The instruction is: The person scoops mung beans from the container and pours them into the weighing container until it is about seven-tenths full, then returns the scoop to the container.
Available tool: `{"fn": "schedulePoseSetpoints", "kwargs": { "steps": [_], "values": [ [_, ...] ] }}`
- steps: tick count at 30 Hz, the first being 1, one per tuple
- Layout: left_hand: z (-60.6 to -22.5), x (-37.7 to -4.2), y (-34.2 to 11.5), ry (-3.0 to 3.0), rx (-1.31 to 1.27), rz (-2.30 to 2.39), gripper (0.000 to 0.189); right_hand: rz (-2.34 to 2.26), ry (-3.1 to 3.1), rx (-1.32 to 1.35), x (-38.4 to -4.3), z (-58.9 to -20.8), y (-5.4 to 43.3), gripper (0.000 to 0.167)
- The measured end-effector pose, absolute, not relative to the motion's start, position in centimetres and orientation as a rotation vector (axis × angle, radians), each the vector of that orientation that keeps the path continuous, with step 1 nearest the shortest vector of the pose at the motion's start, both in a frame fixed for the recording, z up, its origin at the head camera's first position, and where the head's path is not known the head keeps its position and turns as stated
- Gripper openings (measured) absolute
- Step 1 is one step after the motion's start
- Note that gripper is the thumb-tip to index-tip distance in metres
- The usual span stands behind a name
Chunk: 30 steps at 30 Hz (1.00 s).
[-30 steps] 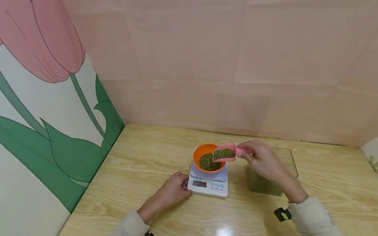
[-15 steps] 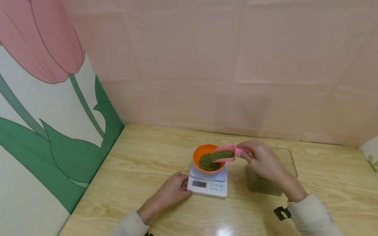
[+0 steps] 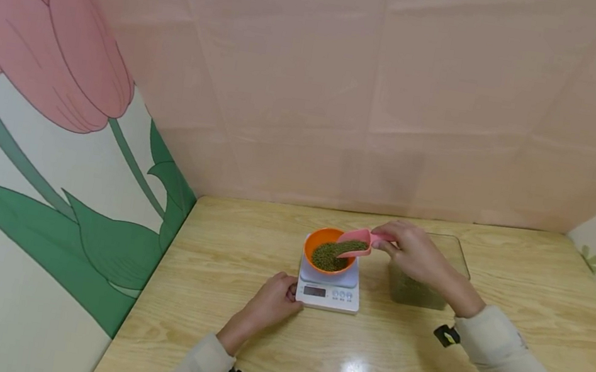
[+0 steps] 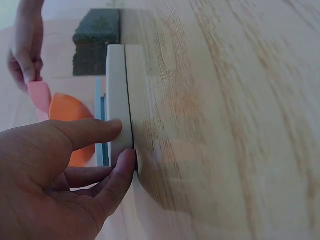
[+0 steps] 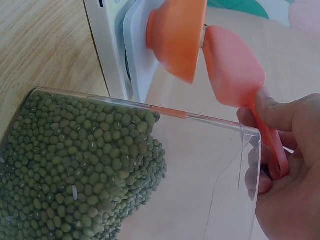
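Observation:
My right hand grips the handle of a pink scoop that holds green mung beans. The scoop's mouth tilts over the rim of an orange bowl, and beans run down from it onto the heap of mung beans inside. This bowl stands on the platform of a white kitchen scale with a small display and round buttons. My left hand holds the scale's near left corner, thumb and fingers at its edge, as the left wrist view shows closely.
Right of the scale, partly under my right forearm, stands a clear container of mung beans, its bean pile sloped. The wooden table meets a pink-covered wall behind and a tulip-painted wall at left.
The scoop has tipped toward the bowl and beans have slid out of it, so its load is smaller and the bowl's heap larger. The left hand stays at the scale.

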<state>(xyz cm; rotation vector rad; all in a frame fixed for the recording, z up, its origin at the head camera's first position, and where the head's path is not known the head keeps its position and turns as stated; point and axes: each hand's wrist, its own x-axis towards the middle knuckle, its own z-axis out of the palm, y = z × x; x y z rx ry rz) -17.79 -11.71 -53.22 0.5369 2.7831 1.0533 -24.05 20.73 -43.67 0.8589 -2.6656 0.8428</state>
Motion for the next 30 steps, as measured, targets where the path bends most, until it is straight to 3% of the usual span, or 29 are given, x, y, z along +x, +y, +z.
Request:
{"fn": "schedulePoseSetpoints", "kwargs": {
  "steps": [30],
  "values": [
    [-53.1, -17.6, -12.0, 2.751, 0.507, 1.058, 0.018, 0.716, -2.731, 0.868, -24.0, -41.6, 21.0, 0.023]
  ]
}}
